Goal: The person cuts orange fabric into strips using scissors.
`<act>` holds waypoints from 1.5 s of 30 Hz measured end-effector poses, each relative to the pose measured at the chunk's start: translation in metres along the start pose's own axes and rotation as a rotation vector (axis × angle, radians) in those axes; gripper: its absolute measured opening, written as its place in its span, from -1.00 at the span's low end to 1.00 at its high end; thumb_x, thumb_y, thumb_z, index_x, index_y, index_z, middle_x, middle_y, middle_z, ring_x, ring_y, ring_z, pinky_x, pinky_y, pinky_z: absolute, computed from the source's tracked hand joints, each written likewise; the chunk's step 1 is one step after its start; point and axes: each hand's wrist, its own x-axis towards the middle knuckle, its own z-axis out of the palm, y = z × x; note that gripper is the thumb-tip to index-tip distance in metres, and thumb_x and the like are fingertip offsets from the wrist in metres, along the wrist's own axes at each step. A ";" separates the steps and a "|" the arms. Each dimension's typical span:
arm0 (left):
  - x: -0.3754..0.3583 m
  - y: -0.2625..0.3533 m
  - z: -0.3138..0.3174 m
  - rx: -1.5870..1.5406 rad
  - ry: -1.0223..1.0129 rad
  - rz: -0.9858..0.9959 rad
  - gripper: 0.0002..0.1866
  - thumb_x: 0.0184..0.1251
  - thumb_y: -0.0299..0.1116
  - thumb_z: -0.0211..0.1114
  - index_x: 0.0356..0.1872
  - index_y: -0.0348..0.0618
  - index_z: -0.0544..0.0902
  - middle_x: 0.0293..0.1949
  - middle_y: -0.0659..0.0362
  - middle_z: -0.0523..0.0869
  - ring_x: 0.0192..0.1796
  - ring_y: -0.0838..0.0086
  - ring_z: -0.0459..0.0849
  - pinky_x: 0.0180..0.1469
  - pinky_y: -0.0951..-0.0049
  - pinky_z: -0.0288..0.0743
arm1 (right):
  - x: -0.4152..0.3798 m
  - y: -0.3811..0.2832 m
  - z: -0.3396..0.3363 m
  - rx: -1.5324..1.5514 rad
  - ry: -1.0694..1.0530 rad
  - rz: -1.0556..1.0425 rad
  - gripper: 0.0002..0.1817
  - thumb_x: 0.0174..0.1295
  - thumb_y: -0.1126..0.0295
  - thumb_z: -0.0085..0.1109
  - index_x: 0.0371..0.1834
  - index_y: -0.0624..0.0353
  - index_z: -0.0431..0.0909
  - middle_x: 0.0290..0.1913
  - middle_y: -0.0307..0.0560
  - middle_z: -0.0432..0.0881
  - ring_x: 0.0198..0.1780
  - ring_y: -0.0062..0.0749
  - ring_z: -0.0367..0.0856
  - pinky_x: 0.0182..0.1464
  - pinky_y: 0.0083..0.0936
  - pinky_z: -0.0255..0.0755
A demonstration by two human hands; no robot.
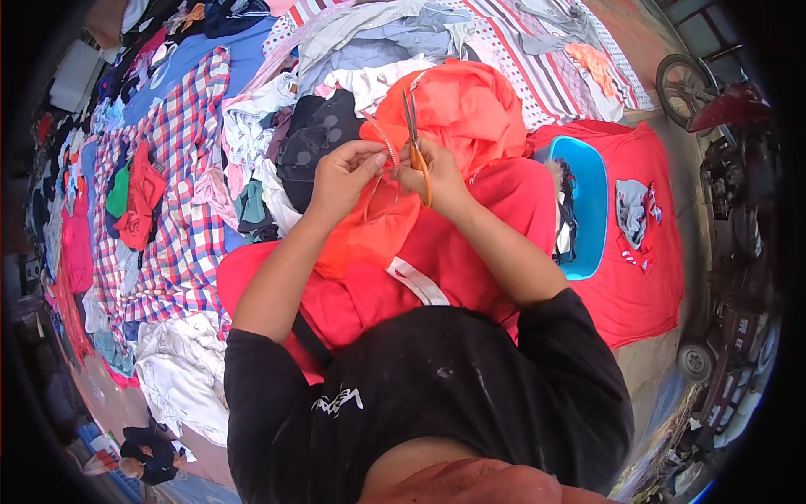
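Orange-handled scissors (419,160) are in my right hand (441,178), their blades together and pointing up, away from me. My left hand (342,179) pinches a thin strip with pale teeth, like a zipper (388,144), at the edge of a bright orange-red garment (457,101). Both hands are close together over this thin fabric, the right fingertips right beside the strip. The garment spreads beyond my hands and drapes down over my lap, which is covered in red cloth (495,218). A white band (418,281) lies across the red cloth below my hands.
A blue tub (594,210) holding dark and white items stands to my right on a red sheet (651,294), near grey scraps (630,214). Heaps of clothes and a checked cloth (189,143) spread leftward. Wheels (686,81) stand far right; another person (151,454) is at lower left.
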 end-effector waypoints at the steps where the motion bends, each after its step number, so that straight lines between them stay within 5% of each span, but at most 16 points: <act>1: 0.003 -0.002 -0.001 -0.052 -0.014 -0.017 -0.70 0.50 -0.32 0.32 0.10 -0.30 0.63 -0.04 0.10 0.79 -0.13 0.57 0.73 -0.19 0.59 0.57 | -0.002 -0.020 -0.006 -0.023 0.065 -0.037 -0.74 0.18 0.53 0.29 -0.10 0.34 0.49 -0.31 -0.08 0.65 -0.36 -0.55 0.64 -0.30 -0.59 0.55; 6: 0.019 -0.042 0.000 0.153 0.112 -0.357 -0.52 0.44 -0.12 0.38 0.12 -0.33 0.54 -0.11 0.08 0.73 -0.33 0.56 0.71 -0.40 0.59 0.54 | -0.020 -0.108 -0.091 -0.009 0.450 -0.411 -0.78 0.16 0.55 0.25 -0.14 0.37 0.52 -0.36 -0.03 0.69 -0.44 -0.50 0.63 -0.34 -0.59 0.51; 12: 0.033 -0.086 0.004 -0.030 0.163 -0.712 -0.30 0.39 0.15 0.35 0.15 -0.39 0.52 0.01 -0.02 0.67 -0.47 0.52 0.67 -0.58 0.58 0.46 | -0.073 -0.125 -0.258 -0.338 0.776 -0.496 -0.80 0.17 0.50 0.30 -0.17 0.36 0.59 -0.36 -0.02 0.72 -0.45 -0.51 0.64 -0.38 -0.62 0.46; 16: 0.044 -0.086 0.008 0.018 0.103 -0.766 -0.30 0.39 0.19 0.33 0.17 -0.32 0.51 0.10 -0.02 0.64 -0.51 0.60 0.64 -0.57 0.64 0.46 | -0.111 -0.083 -0.327 -0.457 0.928 -0.235 -0.77 0.18 0.41 0.32 -0.22 0.37 0.59 -0.39 -0.04 0.73 -0.43 -0.53 0.67 -0.38 -0.64 0.47; 20: 0.048 -0.089 0.017 0.099 0.066 -0.581 -0.40 0.38 0.00 0.38 0.17 -0.33 0.53 -0.02 0.03 0.70 -0.46 0.52 0.66 -0.52 0.56 0.51 | -0.134 -0.019 -0.366 -1.397 1.091 0.327 -0.66 0.10 0.21 0.38 -0.34 0.34 0.62 -0.48 0.08 0.69 -0.33 -0.28 0.77 -0.27 -0.33 0.55; 21: 0.047 -0.093 0.021 0.090 0.076 -0.538 -0.45 0.39 -0.06 0.38 0.16 -0.33 0.54 -0.03 0.05 0.71 -0.43 0.51 0.68 -0.50 0.56 0.52 | -0.133 -0.003 -0.376 -1.268 1.152 0.279 -0.70 0.12 0.23 0.37 -0.32 0.30 0.63 -0.48 0.09 0.67 -0.37 -0.17 0.73 -0.25 -0.24 0.53; 23: 0.047 -0.116 0.023 0.070 0.074 -0.400 -0.53 0.32 -0.32 0.36 0.18 -0.33 0.53 -0.02 0.01 0.72 -0.23 0.36 0.76 -0.26 0.40 0.65 | -0.112 -0.030 -0.327 -1.136 1.047 0.139 -0.69 0.13 0.23 0.38 -0.30 0.29 0.63 -0.47 0.08 0.67 -0.38 -0.19 0.70 -0.26 -0.26 0.52; 26: 0.044 -0.147 0.009 0.787 -0.021 0.168 -0.55 0.24 -0.40 0.34 0.15 -0.33 0.56 -0.08 -0.06 0.72 -0.10 0.20 0.75 0.00 0.29 0.65 | -0.064 -0.066 -0.230 -0.935 0.820 -0.085 -0.68 0.15 0.22 0.39 -0.29 0.29 0.61 -0.44 0.04 0.65 -0.40 -0.23 0.65 -0.27 -0.29 0.48; 27: 0.038 -0.123 0.010 0.905 -0.038 0.228 -0.70 0.22 -0.43 0.35 -0.03 -0.30 0.66 -0.18 -0.05 0.71 -0.13 0.11 0.72 0.02 0.20 0.60 | -0.047 -0.071 -0.200 -0.929 0.694 -0.113 -0.68 0.17 0.25 0.40 -0.25 0.31 0.61 -0.39 -0.01 0.68 -0.37 -0.37 0.64 -0.30 -0.39 0.47; 28: 0.039 -0.103 0.010 0.901 0.001 0.164 -0.76 0.24 -0.43 0.35 -0.10 -0.28 0.68 -0.21 -0.03 0.70 -0.15 0.12 0.72 -0.01 0.20 0.59 | -0.029 -0.075 -0.171 -0.924 0.566 -0.140 -0.67 0.18 0.27 0.42 -0.21 0.33 0.61 -0.34 -0.05 0.71 -0.35 -0.51 0.63 -0.32 -0.50 0.47; 31: 0.044 -0.054 0.002 0.757 0.198 0.098 -0.90 0.28 -0.41 0.36 -0.30 -0.24 0.71 -0.35 0.03 0.68 -0.27 0.15 0.68 -0.17 0.17 0.53 | 0.026 -0.069 -0.096 -1.011 0.185 -0.012 -0.62 0.13 0.22 0.46 -0.25 0.33 0.57 -0.37 0.01 0.68 -0.34 -0.39 0.66 -0.28 -0.39 0.49; 33: 0.047 -0.021 -0.007 0.471 0.368 -0.007 -0.84 0.41 -0.37 0.35 -0.25 -0.28 0.73 -0.46 0.26 0.64 -0.41 0.67 0.52 -0.33 0.52 0.41 | 0.066 -0.033 -0.067 -1.038 0.093 -0.034 -0.57 0.07 0.17 0.50 -0.27 0.30 0.56 -0.36 0.09 0.68 -0.32 -0.24 0.69 -0.25 -0.31 0.52; 34: 0.049 -0.009 -0.017 0.387 0.470 0.009 -0.84 0.43 -0.37 0.36 -0.21 -0.29 0.73 -0.41 0.33 0.65 -0.38 0.74 0.50 -0.33 0.61 0.37 | 0.082 -0.014 -0.057 -1.065 0.076 -0.042 -0.55 0.04 0.14 0.52 -0.27 0.28 0.55 -0.35 0.14 0.69 -0.30 -0.14 0.72 -0.23 -0.27 0.54; 37: 0.050 0.020 -0.064 0.046 0.730 0.245 -0.82 0.47 -0.39 0.35 -0.10 -0.32 0.69 -0.35 0.25 0.69 -0.35 0.65 0.58 -0.26 0.61 0.48 | 0.105 0.017 -0.035 -1.237 0.057 -0.018 -0.49 0.06 0.08 0.48 -0.11 0.26 0.57 -0.17 0.25 0.75 -0.07 0.14 0.74 -0.05 -0.11 0.59; 40: 0.051 0.034 -0.111 -0.098 0.890 0.477 -0.69 0.45 -0.41 0.34 0.11 -0.35 0.60 -0.02 0.06 0.71 0.02 0.42 0.69 0.09 0.46 0.56 | 0.109 0.047 -0.035 -1.324 0.142 -0.100 -0.42 0.05 0.02 0.49 -0.05 0.24 0.56 -0.17 0.23 0.75 -0.05 0.10 0.75 -0.01 -0.08 0.59; 45: 0.048 -0.007 -0.138 0.612 0.938 0.177 -0.40 0.29 -0.21 0.45 0.27 -0.31 0.52 0.27 -0.23 0.58 0.38 -0.01 0.51 0.42 0.15 0.36 | 0.113 0.079 -0.048 -1.332 0.198 -0.066 -0.43 0.06 -0.02 0.47 -0.07 0.22 0.57 -0.16 0.24 0.75 -0.05 0.10 0.75 -0.01 -0.02 0.58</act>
